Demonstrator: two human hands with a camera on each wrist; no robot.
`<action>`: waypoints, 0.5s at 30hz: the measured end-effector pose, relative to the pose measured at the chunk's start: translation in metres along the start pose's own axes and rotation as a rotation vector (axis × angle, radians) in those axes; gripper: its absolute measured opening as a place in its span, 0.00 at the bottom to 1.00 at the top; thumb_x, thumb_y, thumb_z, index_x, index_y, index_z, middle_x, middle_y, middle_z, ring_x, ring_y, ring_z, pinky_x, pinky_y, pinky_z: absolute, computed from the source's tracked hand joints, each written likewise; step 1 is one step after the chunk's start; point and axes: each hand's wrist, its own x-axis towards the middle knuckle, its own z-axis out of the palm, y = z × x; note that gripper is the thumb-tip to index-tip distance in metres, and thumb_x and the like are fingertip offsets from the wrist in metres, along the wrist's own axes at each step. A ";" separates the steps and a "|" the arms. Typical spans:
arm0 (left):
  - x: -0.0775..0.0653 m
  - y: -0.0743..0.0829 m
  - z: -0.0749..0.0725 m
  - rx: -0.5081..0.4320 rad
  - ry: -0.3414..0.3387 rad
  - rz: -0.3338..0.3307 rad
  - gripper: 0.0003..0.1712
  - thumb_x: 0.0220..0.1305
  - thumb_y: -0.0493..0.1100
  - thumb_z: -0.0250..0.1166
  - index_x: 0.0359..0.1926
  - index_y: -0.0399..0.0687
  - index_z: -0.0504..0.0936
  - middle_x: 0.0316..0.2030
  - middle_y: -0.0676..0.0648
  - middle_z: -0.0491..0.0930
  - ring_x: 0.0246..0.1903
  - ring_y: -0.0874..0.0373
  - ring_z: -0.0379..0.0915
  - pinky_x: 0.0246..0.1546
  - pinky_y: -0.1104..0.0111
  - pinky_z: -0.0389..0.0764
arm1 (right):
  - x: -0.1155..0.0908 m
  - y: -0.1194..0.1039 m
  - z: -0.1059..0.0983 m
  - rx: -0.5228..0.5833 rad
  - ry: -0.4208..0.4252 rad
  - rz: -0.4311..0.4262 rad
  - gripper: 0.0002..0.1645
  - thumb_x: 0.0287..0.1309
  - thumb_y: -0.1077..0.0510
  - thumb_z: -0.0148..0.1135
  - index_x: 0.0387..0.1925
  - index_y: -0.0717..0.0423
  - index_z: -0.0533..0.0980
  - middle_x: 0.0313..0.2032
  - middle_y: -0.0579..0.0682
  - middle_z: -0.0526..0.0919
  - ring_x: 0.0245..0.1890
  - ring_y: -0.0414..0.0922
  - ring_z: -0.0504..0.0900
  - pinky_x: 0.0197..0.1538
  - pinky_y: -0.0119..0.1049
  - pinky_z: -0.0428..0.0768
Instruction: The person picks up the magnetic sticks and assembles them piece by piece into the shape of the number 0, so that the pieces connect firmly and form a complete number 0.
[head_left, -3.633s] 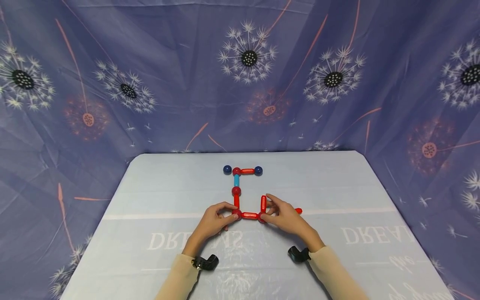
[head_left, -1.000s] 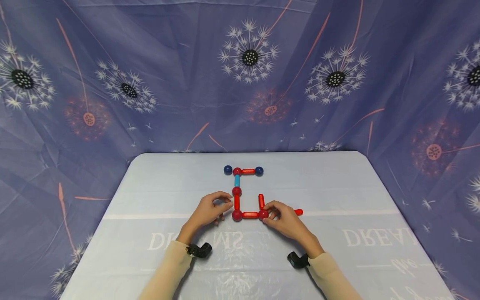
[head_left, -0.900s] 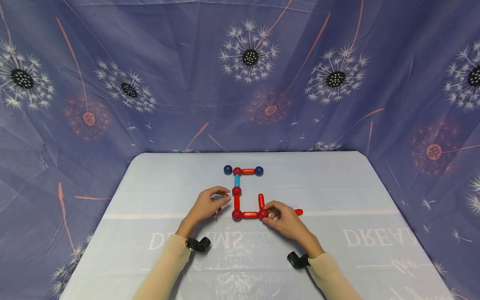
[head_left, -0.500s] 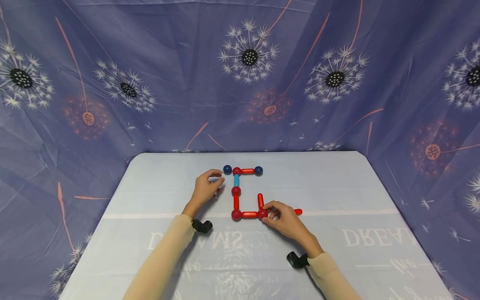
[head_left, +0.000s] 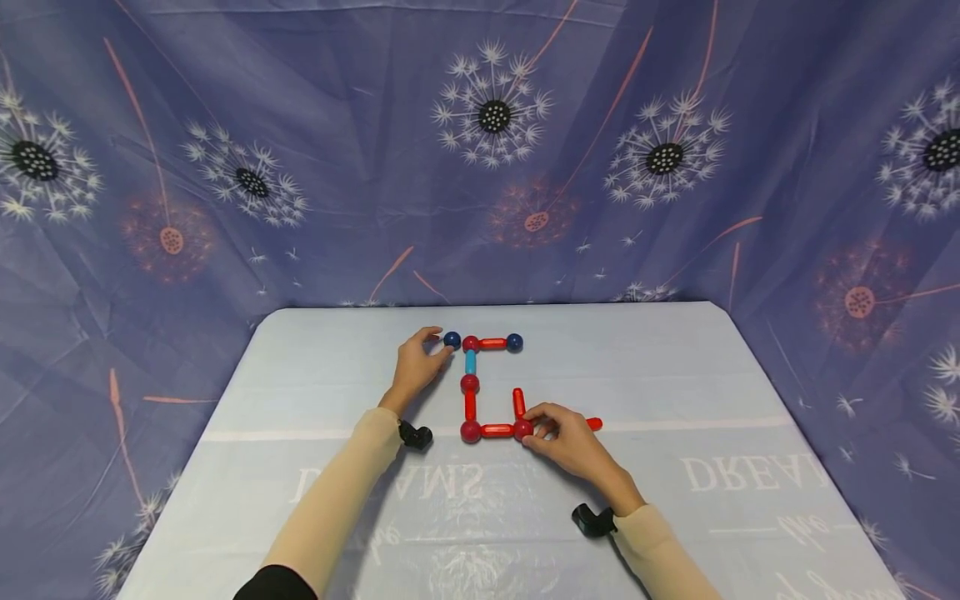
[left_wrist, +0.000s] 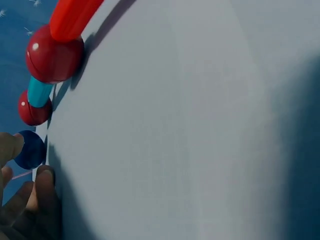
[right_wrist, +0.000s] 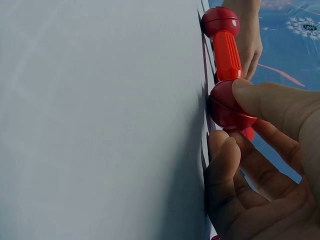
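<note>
My left hand is beside a loose dark blue ball, fingers apart around its left side, thumb at its near edge. In the left wrist view, the thumb overlaps the blue ball; whether it presses is unclear. My right hand grips a red ball at the near right corner of a ball-and-rod figure, seen closely in the right wrist view as a red ball under the thumb. From that corner a red rod points away, and another red rod runs left to a red ball.
The figure's left side rises through a red rod, a red ball and a light blue rod to a red ball. There a red rod leads to a blue ball. A red piece shows behind my right hand.
My left hand has let go of the near left red ball and moved away from me to the loose blue ball. The right hand stays on its red ball; the upright rod leans slightly left.
</note>
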 end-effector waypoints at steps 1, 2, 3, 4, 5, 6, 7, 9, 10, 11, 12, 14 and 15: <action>0.001 -0.001 0.001 0.031 -0.003 0.002 0.28 0.68 0.46 0.70 0.66 0.44 0.78 0.58 0.38 0.82 0.50 0.45 0.83 0.51 0.53 0.84 | 0.000 0.000 0.000 -0.002 -0.001 0.002 0.18 0.56 0.58 0.78 0.48 0.46 0.83 0.36 0.41 0.84 0.34 0.39 0.80 0.37 0.30 0.80; 0.002 -0.002 0.002 0.055 -0.007 0.003 0.28 0.68 0.47 0.70 0.66 0.45 0.78 0.58 0.38 0.83 0.55 0.44 0.81 0.57 0.52 0.81 | 0.000 0.000 0.000 -0.003 -0.002 0.004 0.18 0.56 0.58 0.78 0.48 0.46 0.83 0.36 0.41 0.84 0.34 0.39 0.80 0.37 0.30 0.80; 0.003 -0.002 0.002 0.069 -0.012 0.007 0.28 0.68 0.48 0.70 0.65 0.45 0.78 0.57 0.38 0.83 0.59 0.44 0.78 0.62 0.51 0.77 | 0.000 0.000 0.000 -0.004 -0.003 0.006 0.18 0.56 0.57 0.78 0.48 0.46 0.83 0.36 0.41 0.84 0.34 0.39 0.80 0.37 0.30 0.80; 0.004 -0.002 0.002 0.080 -0.018 0.010 0.28 0.68 0.48 0.70 0.65 0.45 0.78 0.56 0.38 0.84 0.60 0.43 0.77 0.65 0.50 0.74 | 0.000 0.000 0.000 -0.006 -0.003 0.007 0.18 0.56 0.57 0.78 0.48 0.46 0.83 0.36 0.41 0.84 0.34 0.39 0.80 0.37 0.30 0.79; 0.005 -0.002 0.003 0.090 -0.022 0.015 0.28 0.68 0.48 0.71 0.65 0.46 0.79 0.56 0.38 0.84 0.61 0.43 0.77 0.67 0.49 0.72 | -0.001 0.000 0.000 -0.006 -0.003 0.008 0.18 0.56 0.57 0.78 0.48 0.45 0.83 0.36 0.41 0.84 0.34 0.39 0.80 0.37 0.30 0.79; 0.005 -0.002 0.003 0.099 -0.028 0.018 0.28 0.67 0.49 0.71 0.65 0.47 0.79 0.55 0.38 0.84 0.61 0.42 0.77 0.67 0.49 0.73 | -0.001 0.000 0.000 -0.006 -0.003 0.009 0.18 0.56 0.57 0.78 0.48 0.45 0.83 0.36 0.41 0.84 0.33 0.39 0.80 0.37 0.30 0.79; 0.006 -0.002 0.002 0.108 -0.034 0.021 0.28 0.67 0.49 0.71 0.65 0.48 0.79 0.54 0.39 0.84 0.60 0.42 0.77 0.66 0.49 0.73 | -0.001 0.000 0.000 -0.006 -0.002 0.008 0.18 0.56 0.57 0.78 0.48 0.45 0.83 0.35 0.41 0.84 0.33 0.39 0.80 0.37 0.30 0.79; 0.008 -0.001 0.002 0.132 -0.043 0.033 0.28 0.66 0.49 0.72 0.65 0.49 0.80 0.54 0.39 0.85 0.60 0.42 0.78 0.65 0.48 0.74 | 0.000 0.000 0.000 -0.005 -0.002 0.005 0.18 0.56 0.57 0.78 0.48 0.46 0.83 0.35 0.41 0.84 0.33 0.39 0.80 0.37 0.30 0.80; 0.008 -0.001 0.001 0.151 -0.050 0.040 0.28 0.66 0.49 0.72 0.65 0.50 0.80 0.54 0.39 0.85 0.59 0.43 0.78 0.64 0.49 0.74 | 0.000 0.000 0.000 -0.006 -0.002 0.004 0.18 0.56 0.57 0.78 0.48 0.46 0.84 0.35 0.41 0.84 0.33 0.39 0.80 0.37 0.30 0.80; 0.009 0.000 0.001 0.168 -0.058 0.051 0.28 0.66 0.48 0.72 0.65 0.50 0.80 0.53 0.39 0.85 0.59 0.43 0.78 0.64 0.49 0.75 | 0.000 0.000 0.000 -0.008 -0.002 0.002 0.18 0.56 0.58 0.78 0.48 0.46 0.84 0.35 0.41 0.84 0.33 0.39 0.80 0.37 0.30 0.80; 0.010 0.000 0.001 0.188 -0.067 0.063 0.27 0.66 0.48 0.72 0.64 0.50 0.80 0.53 0.39 0.85 0.59 0.43 0.78 0.64 0.49 0.75 | 0.001 0.000 0.000 -0.009 -0.002 0.002 0.18 0.56 0.58 0.78 0.48 0.46 0.84 0.35 0.41 0.84 0.34 0.39 0.80 0.37 0.30 0.80; 0.012 0.000 0.001 0.217 -0.076 0.081 0.26 0.66 0.48 0.72 0.63 0.50 0.81 0.52 0.40 0.85 0.57 0.44 0.79 0.62 0.50 0.76 | 0.001 0.000 0.000 -0.013 -0.001 0.002 0.17 0.57 0.58 0.77 0.48 0.46 0.84 0.35 0.40 0.84 0.34 0.39 0.80 0.37 0.30 0.80; 0.013 -0.001 0.001 0.224 -0.078 0.089 0.26 0.66 0.48 0.72 0.63 0.49 0.81 0.52 0.40 0.85 0.56 0.44 0.79 0.61 0.50 0.76 | 0.001 0.000 0.000 -0.015 -0.001 0.002 0.17 0.57 0.58 0.77 0.48 0.46 0.84 0.35 0.40 0.84 0.34 0.38 0.80 0.37 0.30 0.79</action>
